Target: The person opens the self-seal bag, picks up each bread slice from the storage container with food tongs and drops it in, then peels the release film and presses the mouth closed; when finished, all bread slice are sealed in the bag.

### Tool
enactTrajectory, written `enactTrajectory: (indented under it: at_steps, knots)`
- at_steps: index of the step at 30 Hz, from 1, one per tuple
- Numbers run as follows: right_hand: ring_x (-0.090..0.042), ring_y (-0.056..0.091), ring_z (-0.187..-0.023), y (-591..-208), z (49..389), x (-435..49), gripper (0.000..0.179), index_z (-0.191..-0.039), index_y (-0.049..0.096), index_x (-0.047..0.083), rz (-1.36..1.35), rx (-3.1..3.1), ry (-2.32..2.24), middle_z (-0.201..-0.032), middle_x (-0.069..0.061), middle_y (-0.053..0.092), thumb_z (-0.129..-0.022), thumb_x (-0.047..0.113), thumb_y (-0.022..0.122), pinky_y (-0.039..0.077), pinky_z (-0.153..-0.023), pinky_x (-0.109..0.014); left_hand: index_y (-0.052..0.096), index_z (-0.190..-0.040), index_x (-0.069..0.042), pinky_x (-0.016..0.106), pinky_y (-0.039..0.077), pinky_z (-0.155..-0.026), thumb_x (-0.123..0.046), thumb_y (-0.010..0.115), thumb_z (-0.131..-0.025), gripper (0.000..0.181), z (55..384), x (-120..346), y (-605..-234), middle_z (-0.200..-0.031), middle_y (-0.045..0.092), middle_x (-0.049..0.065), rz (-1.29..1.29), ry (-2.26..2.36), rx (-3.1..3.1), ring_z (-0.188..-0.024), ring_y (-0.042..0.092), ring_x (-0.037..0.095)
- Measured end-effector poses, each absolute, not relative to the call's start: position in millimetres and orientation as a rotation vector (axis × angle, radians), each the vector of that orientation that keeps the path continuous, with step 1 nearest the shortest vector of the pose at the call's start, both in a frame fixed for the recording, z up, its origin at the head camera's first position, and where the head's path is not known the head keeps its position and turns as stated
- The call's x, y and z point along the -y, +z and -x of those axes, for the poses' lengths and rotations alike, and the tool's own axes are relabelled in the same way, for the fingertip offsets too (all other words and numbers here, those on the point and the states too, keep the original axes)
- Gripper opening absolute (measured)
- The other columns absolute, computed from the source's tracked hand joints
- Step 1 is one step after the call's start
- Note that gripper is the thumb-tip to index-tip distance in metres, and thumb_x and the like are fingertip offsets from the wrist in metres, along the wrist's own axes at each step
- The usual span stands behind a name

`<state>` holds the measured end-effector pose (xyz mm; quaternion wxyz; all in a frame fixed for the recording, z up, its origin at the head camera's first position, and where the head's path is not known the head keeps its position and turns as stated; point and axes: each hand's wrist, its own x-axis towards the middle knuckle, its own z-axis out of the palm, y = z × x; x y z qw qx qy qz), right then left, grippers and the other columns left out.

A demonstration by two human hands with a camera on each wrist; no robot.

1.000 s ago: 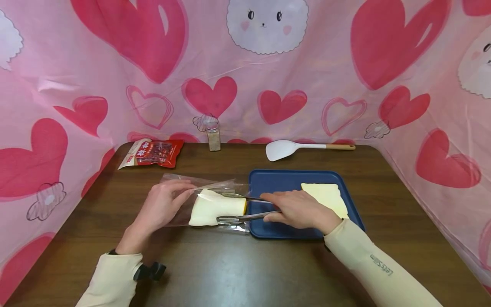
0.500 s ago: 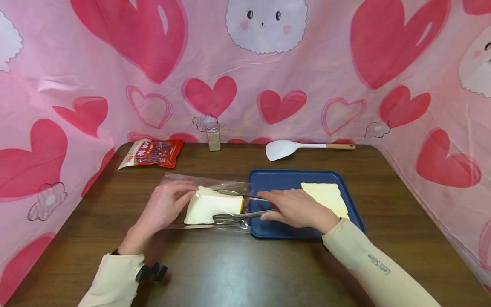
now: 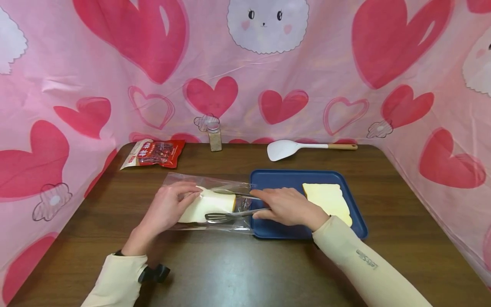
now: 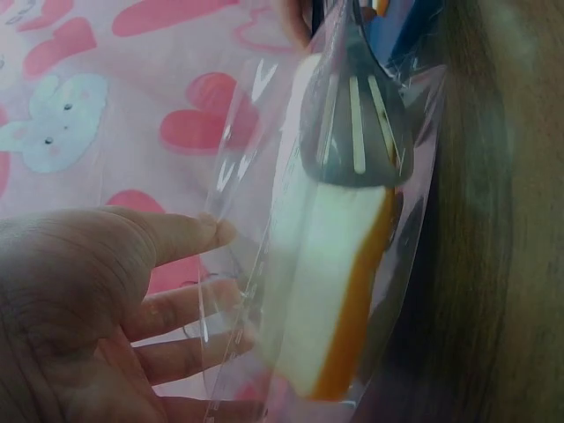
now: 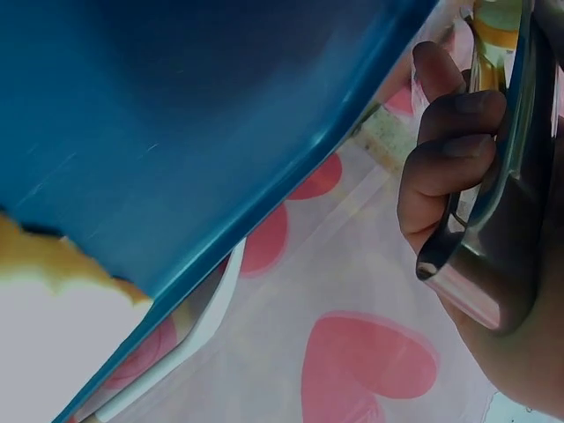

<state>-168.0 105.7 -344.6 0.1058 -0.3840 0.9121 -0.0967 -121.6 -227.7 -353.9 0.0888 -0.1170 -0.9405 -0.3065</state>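
My left hand (image 3: 166,209) pinches the edge of a clear plastic bag (image 4: 410,233) between thumb and fingertips. Inside the bag lies a thick slice of bread (image 4: 330,264), white with a brown crust. Metal tongs (image 3: 220,217) with slotted heads hold the slice, reaching into the bag from its right end. Over the blue tray's left part, my right hand (image 3: 287,207) grips the tongs by their arms; the right wrist view shows fingers curled round the tongs' metal handle (image 5: 498,238). The left fingers cover part of the slice in the head view.
The blue tray (image 3: 276,179) carries another bread slice (image 3: 327,202) on its right side. Along the back of the table (image 3: 230,273) are a red bag of dried chillies (image 3: 159,153), a spice jar (image 3: 215,138) and a white spatula (image 3: 284,149).
My right hand has shifted left, and the tongs and bread slice have slid further left into the bag. The left hand keeps hold of the bag, having moved only slightly.
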Motion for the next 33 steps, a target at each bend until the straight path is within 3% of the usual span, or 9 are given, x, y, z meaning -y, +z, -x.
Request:
enactTrajectory:
  at_steps: [13,33]
  knots:
    - [-0.028,0.070,-0.123,-344,172,-89,0.069,-0.156,0.052,0.016,1.154,-2.679,-0.299,-0.149,-0.008,0.065,-0.101,0.056,0.065,0.061,-0.094,-0.049,0.081,-0.120,-0.010,0.066,0.050,-0.106,-0.013,0.075,-0.098,0.023,120,225,-353,-0.129,0.075,0.018,0.338,-0.923,2.815,-0.125,0.067,0.044]
    - [-0.024,0.071,-0.110,-346,173,-81,0.066,-0.154,0.054,0.020,1.099,-2.647,-0.257,-0.139,-0.007,0.071,-0.100,0.056,0.067,0.061,-0.082,-0.041,0.082,-0.114,-0.009,0.065,0.054,-0.102,-0.010,0.077,-0.096,0.019,117,228,-342,-0.125,0.077,0.016,0.316,-0.964,2.748,-0.119,0.071,0.040]
